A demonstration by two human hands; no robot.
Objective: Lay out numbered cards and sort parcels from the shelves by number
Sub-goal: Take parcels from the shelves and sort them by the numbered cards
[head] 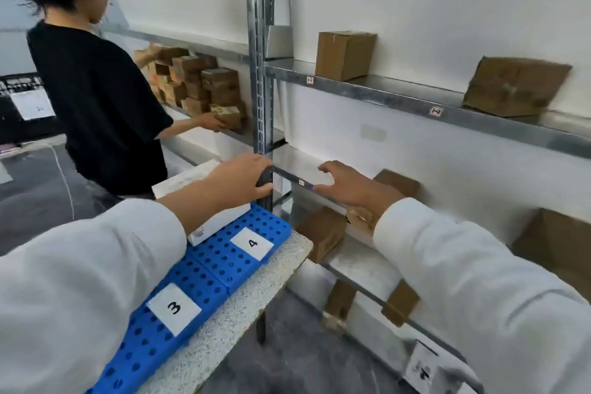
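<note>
1. Both white-sleeved arms reached out toward the metal shelf (319,166) at 12 o'clock.
2. The left hand (243,176) sat on the upright post (262,80); its grip looked curled around a dark part there, though what it held I could not tell.
3. The right hand (348,184) hovered over the shelf edge, grip wide, fingers spread, holding nothing.
4. Brown parcels (345,54) stood on the shelves from 1 to 4 o'clock, one (398,184) just behind the right hand.
5. Down at 7 o'clock, card 3 (174,309) and card 4 (252,243) lay on blue perforated trays (220,256) on the speckled surface (243,307).
6. A white box (204,201) rested on the far tray.
7. At 10 o'clock, another person (96,99) in black handled stacked boxes (198,83).
</note>
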